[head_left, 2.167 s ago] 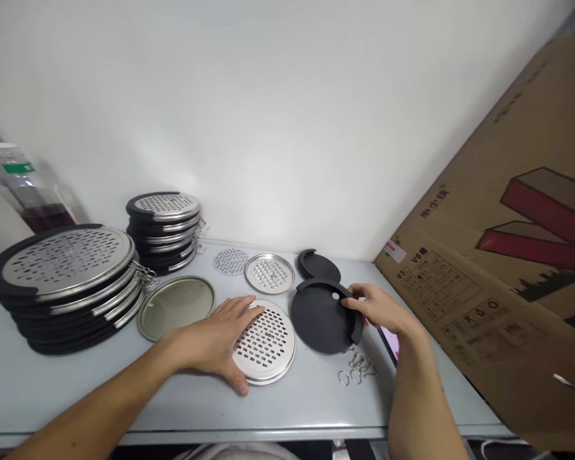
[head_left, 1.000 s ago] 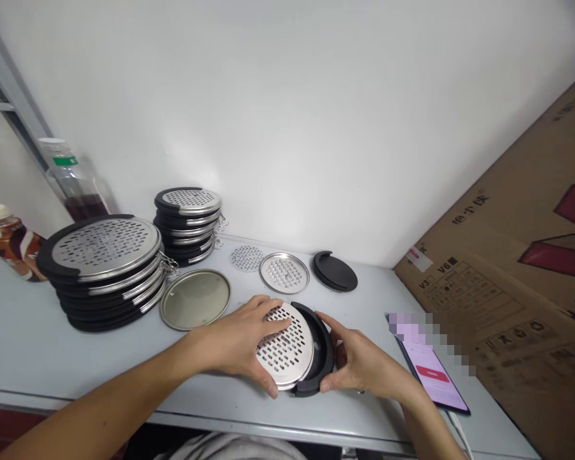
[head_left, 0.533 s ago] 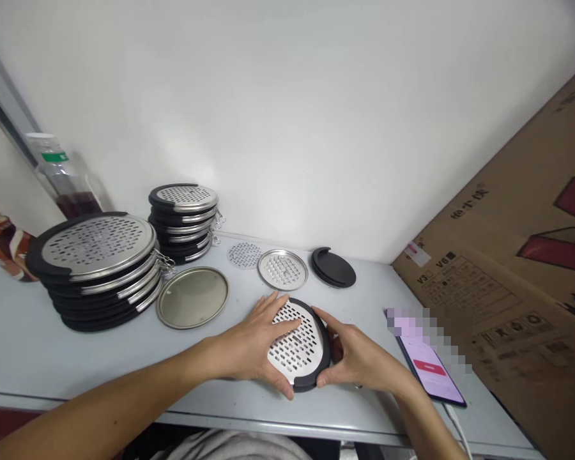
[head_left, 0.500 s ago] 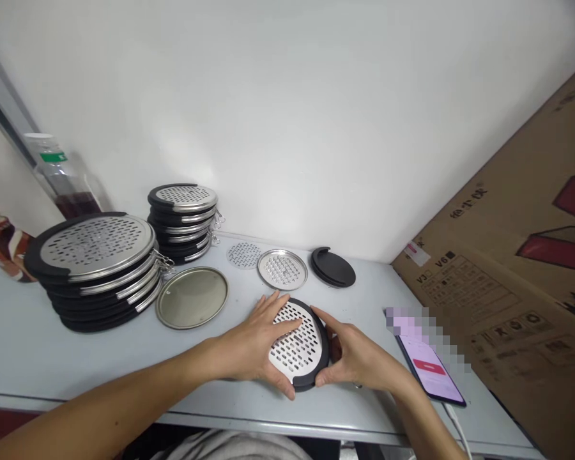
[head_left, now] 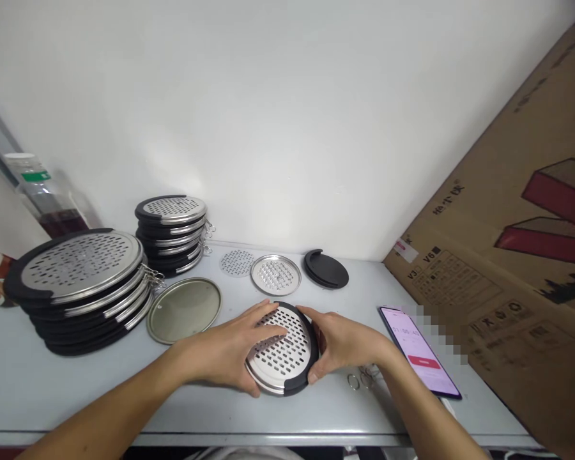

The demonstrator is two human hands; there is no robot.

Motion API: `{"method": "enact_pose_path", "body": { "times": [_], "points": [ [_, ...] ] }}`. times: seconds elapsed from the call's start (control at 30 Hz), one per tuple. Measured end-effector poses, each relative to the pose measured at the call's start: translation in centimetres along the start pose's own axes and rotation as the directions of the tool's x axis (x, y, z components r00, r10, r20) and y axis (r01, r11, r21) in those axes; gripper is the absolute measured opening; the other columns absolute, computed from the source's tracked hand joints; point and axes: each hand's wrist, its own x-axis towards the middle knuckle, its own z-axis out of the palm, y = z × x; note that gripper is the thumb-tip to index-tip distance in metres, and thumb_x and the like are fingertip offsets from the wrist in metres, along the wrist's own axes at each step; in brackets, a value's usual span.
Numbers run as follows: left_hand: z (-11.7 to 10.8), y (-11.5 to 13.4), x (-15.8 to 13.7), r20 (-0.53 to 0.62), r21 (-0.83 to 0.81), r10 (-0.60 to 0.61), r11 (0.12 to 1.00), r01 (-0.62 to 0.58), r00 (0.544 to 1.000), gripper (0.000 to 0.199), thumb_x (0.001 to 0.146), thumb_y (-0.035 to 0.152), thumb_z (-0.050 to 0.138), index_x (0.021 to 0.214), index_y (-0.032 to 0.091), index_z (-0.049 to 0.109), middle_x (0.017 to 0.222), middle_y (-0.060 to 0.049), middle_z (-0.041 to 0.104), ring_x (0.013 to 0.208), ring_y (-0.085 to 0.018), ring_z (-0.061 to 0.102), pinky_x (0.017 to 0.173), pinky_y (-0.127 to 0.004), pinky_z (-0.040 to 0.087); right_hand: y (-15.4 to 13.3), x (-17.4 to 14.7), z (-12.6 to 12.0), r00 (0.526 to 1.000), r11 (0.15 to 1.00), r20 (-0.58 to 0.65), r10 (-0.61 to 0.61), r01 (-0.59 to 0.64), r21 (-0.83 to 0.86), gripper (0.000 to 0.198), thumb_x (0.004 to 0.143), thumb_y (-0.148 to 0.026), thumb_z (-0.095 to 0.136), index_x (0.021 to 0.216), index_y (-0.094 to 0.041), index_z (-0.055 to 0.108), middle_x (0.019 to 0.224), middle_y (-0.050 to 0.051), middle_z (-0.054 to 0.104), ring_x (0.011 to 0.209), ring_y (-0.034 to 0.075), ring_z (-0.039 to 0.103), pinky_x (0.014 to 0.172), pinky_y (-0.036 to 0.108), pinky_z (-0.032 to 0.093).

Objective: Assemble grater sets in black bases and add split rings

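Between my hands, low over the table, is a round metal grater (head_left: 283, 348) with slotted holes and a black rim along its right side. My left hand (head_left: 227, 348) grips its left edge, thumb at the near side and fingers reaching over the perforated face. The black rim on the right is held by my right hand (head_left: 338, 342), thumb low and fingertips at the upper edge. Beyond them lie a grating disc in a metal ring (head_left: 276, 276), a thin perforated disc (head_left: 236, 262) and a black round holder (head_left: 326, 269). Small metal rings (head_left: 353, 382) lie under my right wrist.
Two stacks of black-rimmed graters, a larger one (head_left: 84, 265) and a smaller one (head_left: 172, 211), stand at left. A plain metal lid (head_left: 184, 311) lies beside them. A phone (head_left: 422, 354) and a cardboard box (head_left: 498, 275) are at right, a bottle (head_left: 60, 220) at far left.
The view has shifted slightly, bringing the small rings and more of the phone screen into sight. Both hands keep their grip on the grater, and its near-left metal edge shows more now.
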Motion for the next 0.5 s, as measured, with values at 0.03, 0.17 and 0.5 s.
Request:
{"method": "enact_pose_path", "body": {
  "times": [0.03,0.17,0.5],
  "points": [
    [-0.4,0.1,-0.2,-0.017,0.000,0.010,1.000,-0.010,1.000,0.088,0.057,0.032,0.081,0.137,0.036,0.044,0.156,0.000,0.018,0.142,-0.034,0.016,0.110,-0.045,0.031,-0.3,0.4,-0.3,1.000,1.000,0.018,0.007,-0.007,-0.016,0.114,0.043,-0.040,0.088,0.142,-0.020,0.034,0.118,0.009,0.062,0.102,0.027,0.058,0.087,0.033,0.046],
    [-2.1,1.1,-0.7,-0.116,-0.048,0.017,0.999,-0.023,0.993,0.077,0.057,0.031,0.082,0.128,0.035,0.053,0.142,-0.001,0.044,0.134,-0.031,0.035,0.109,-0.043,0.032,-1.4,1.6,-0.8,0.994,0.999,0.100,-0.034,0.032,0.024,0.114,0.039,-0.046,0.088,0.139,-0.021,0.038,0.119,0.006,0.061,0.105,0.026,0.057,0.088,0.031,0.044],
    [-1.6,-0.2,1.0,-0.650,-0.324,-0.104,0.934,-0.150,0.753,0.063,0.073,0.053,0.070,0.126,0.024,0.053,0.115,-0.008,0.060,0.101,-0.024,0.058,0.087,-0.033,0.046,-4.4,1.5,0.0,0.998,0.988,0.015,-0.068,0.069,-0.137,0.052,0.051,-0.055,0.081,0.081,-0.017,0.063,0.075,-0.001,0.056,0.064,0.013,0.048,0.055,0.022,0.037]
  ]
}}
